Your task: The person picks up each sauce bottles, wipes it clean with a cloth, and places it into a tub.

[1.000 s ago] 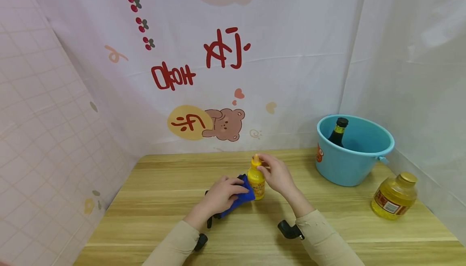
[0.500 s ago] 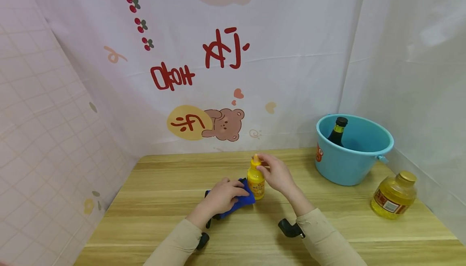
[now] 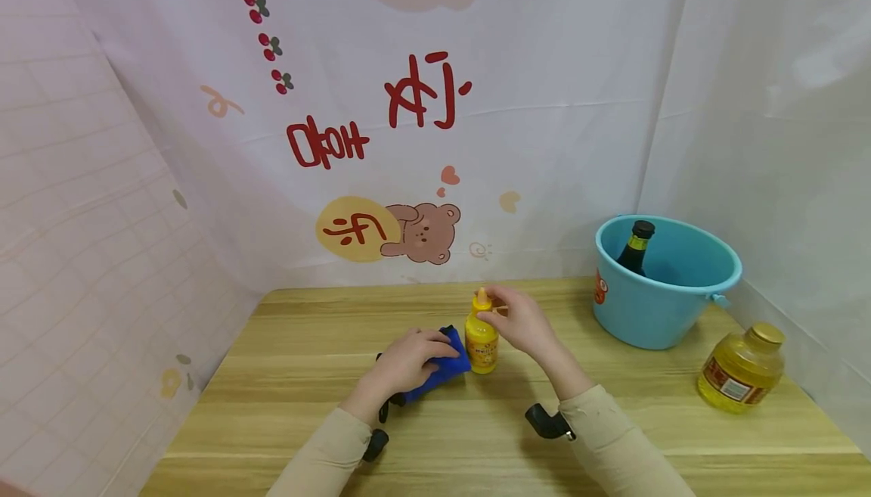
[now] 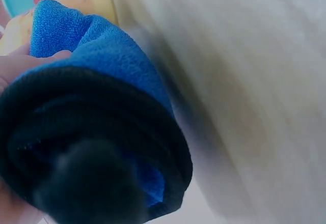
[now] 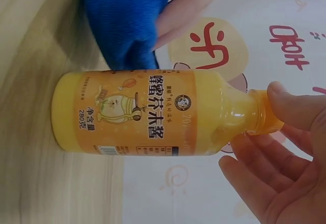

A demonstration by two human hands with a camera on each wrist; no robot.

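A yellow squeeze bottle of sauce [image 3: 481, 342] with a printed label and a pointed cap stands upright on the wooden table. My right hand [image 3: 520, 321] holds it at the cap, thumb on one side and fingers on the other, as the right wrist view shows. To its left, my left hand [image 3: 409, 359] grips a bunched blue towel [image 3: 444, 370] with black edging. The towel's folds [image 4: 109, 53] and dark rim fill much of the left wrist view. In the right wrist view the towel [image 5: 125, 20] hangs close beside the bottle's label [image 5: 137, 112].
A light blue bucket [image 3: 653, 315] stands at the back right, with a dark glass bottle [image 3: 634, 252] leaning inside. In front of it sits a jar-like bottle of yellow oil [image 3: 742, 372] with a gold cap. A white printed curtain [image 3: 558, 179] hangs behind the table [image 3: 327, 330].
The left hand and towel have shifted slightly left, leaving a little more space beside the sauce bottle. The right hand stays at the cap, and the bottle keeps its place.
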